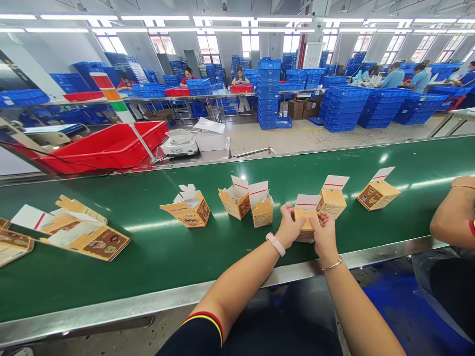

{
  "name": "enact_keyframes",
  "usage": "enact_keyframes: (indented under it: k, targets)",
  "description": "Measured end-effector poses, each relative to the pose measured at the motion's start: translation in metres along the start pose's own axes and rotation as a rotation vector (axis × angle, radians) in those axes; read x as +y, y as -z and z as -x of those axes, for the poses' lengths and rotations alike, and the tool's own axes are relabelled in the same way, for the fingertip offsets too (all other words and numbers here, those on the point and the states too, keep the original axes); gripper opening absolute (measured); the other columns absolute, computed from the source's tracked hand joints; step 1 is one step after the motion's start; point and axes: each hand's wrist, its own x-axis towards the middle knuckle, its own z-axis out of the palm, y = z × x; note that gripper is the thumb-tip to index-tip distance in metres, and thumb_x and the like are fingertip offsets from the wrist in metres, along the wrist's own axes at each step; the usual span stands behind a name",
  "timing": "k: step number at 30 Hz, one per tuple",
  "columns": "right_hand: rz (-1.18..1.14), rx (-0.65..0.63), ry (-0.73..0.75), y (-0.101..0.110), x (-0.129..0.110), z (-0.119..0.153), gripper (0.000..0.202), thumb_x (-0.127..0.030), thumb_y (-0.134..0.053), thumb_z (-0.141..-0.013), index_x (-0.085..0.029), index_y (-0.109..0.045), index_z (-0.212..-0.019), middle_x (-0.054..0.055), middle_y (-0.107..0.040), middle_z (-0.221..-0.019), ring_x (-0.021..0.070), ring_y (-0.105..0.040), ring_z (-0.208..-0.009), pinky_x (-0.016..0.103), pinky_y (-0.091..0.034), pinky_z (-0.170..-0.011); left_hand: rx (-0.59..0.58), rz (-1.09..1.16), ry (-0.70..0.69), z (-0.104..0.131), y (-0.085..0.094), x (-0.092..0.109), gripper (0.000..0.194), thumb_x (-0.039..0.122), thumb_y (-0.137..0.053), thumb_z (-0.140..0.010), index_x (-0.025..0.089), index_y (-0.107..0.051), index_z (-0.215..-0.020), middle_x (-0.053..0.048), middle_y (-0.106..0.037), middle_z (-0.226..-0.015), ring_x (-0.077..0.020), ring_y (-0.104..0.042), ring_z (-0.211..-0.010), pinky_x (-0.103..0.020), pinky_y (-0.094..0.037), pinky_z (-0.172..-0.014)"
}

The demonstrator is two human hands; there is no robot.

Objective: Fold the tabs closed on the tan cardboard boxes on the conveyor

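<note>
The left hand [291, 226] and right hand [325, 230] hold a small box [306, 215] on the green belt [230, 252], thumbs on its top. Its white flap [307, 201] sticks up, so it looks partly shut. Two boxes on the right [333, 203] look much the same. The open boxes on the left [262, 216] seem left to fold.

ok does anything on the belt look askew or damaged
The leftmost cartons on the green conveyor belt look askew: they seem tipped and overlap in view, flaps splayed, while the middle cartons stand upright. Lens stretch may exaggerate this. No clear damage or spill shows.
</note>
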Motion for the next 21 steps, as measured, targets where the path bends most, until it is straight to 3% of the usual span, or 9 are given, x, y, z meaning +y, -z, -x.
enact_keyframes:
  k: [4, 8, 11, 14, 16, 17, 19, 21]
  targets:
    - [-0.021, -0.021, -0.119, 0.005, -0.004, -0.008, 0.047, -0.026, -0.065, -0.052, -0.022, -0.047, -0.095, 0.002, -0.059, -0.091, 0.0191, -0.061, -0.085, 0.033, -0.053, -0.074, -0.052, 0.160, 0.299, -0.011, -0.012, 0.010, 0.041, -0.001, -0.062, -0.062, 0.021, -0.044, -0.092, -0.002, -0.062, -0.088, -0.0175, -0.065, -0.084, -0.034, -0.052, -0.082]
    - [0.044, -0.025, -0.171, 0.010, -0.009, -0.017, 0.042, -0.024, -0.063, -0.054, -0.022, -0.048, -0.093, 0.003, -0.060, -0.090, 0.0204, -0.061, -0.085, 0.034, -0.053, -0.073, -0.044, 0.152, 0.352, -0.018, -0.028, 0.016, 0.034, -0.001, -0.058, -0.065, 0.020, -0.045, -0.087, -0.002, -0.061, -0.086, -0.0183, -0.064, -0.083, -0.036, -0.052, -0.081]
    - [0.182, 0.066, -0.015, 0.018, -0.011, -0.013, 0.038, -0.031, -0.062, -0.063, -0.021, -0.049, -0.096, 0.008, -0.058, -0.098, 0.0243, -0.059, -0.095, 0.042, -0.051, -0.083, -0.041, 0.128, 0.311, -0.010, -0.031, 0.016, 0.030, 0.005, -0.062, -0.069, 0.020, -0.047, -0.090, -0.007, -0.063, -0.095, -0.0203, -0.063, -0.093, -0.037, -0.050, -0.087]
    - [0.396, 0.215, 0.444, 0.033, -0.013, 0.009, 0.039, -0.036, -0.062, -0.071, -0.019, -0.049, -0.104, 0.014, -0.051, -0.116, 0.0304, -0.050, -0.115, 0.054, -0.042, -0.097, -0.038, -0.081, -0.027, 0.013, -0.016, 0.010, 0.031, 0.015, -0.066, -0.072, 0.020, -0.050, -0.098, -0.010, -0.062, -0.108, -0.0224, -0.059, -0.106, -0.039, -0.044, -0.097]
    - [0.432, 0.187, 0.739, 0.039, -0.012, 0.030, 0.037, -0.034, -0.063, -0.075, -0.020, -0.048, -0.106, 0.014, -0.048, -0.119, 0.0307, -0.048, -0.119, 0.056, -0.040, -0.099, 0.005, -0.275, -0.397, 0.032, 0.004, 0.002, 0.031, 0.022, -0.065, -0.074, 0.020, -0.052, -0.102, -0.010, -0.060, -0.109, -0.0235, -0.058, -0.107, -0.042, -0.043, -0.097]
    - [0.398, 0.107, 0.821, 0.040, -0.011, 0.040, 0.033, -0.032, -0.062, -0.077, -0.021, -0.049, -0.105, 0.013, -0.050, -0.116, 0.0288, -0.050, -0.115, 0.055, -0.042, -0.098, 0.074, -0.342, -0.570, 0.039, 0.015, -0.002, 0.033, 0.025, -0.065, -0.075, 0.020, -0.052, -0.105, -0.010, -0.059, -0.108, -0.0240, -0.057, -0.107, -0.043, -0.044, -0.096]
    - [0.311, -0.136, 0.802, 0.032, -0.007, 0.052, 0.027, -0.029, -0.058, -0.083, -0.024, -0.050, -0.109, 0.010, -0.053, -0.112, 0.0245, -0.056, -0.107, 0.049, -0.048, -0.093, 0.307, -0.438, -0.790, 0.043, 0.037, -0.009, 0.044, 0.029, -0.066, -0.076, 0.020, -0.047, -0.115, -0.013, -0.055, -0.115, -0.0265, -0.054, -0.113, -0.044, -0.045, -0.094]
    - [0.233, -0.352, 0.611, 0.015, -0.001, 0.050, 0.032, -0.031, -0.052, -0.088, -0.025, -0.049, -0.119, 0.011, -0.055, -0.117, 0.0231, -0.057, -0.110, 0.045, -0.049, -0.093, 0.474, -0.521, -0.834, 0.035, 0.053, -0.011, 0.055, 0.031, -0.065, -0.077, 0.019, -0.041, -0.126, -0.016, -0.051, -0.125, -0.0287, -0.049, -0.121, -0.046, -0.043, -0.096]
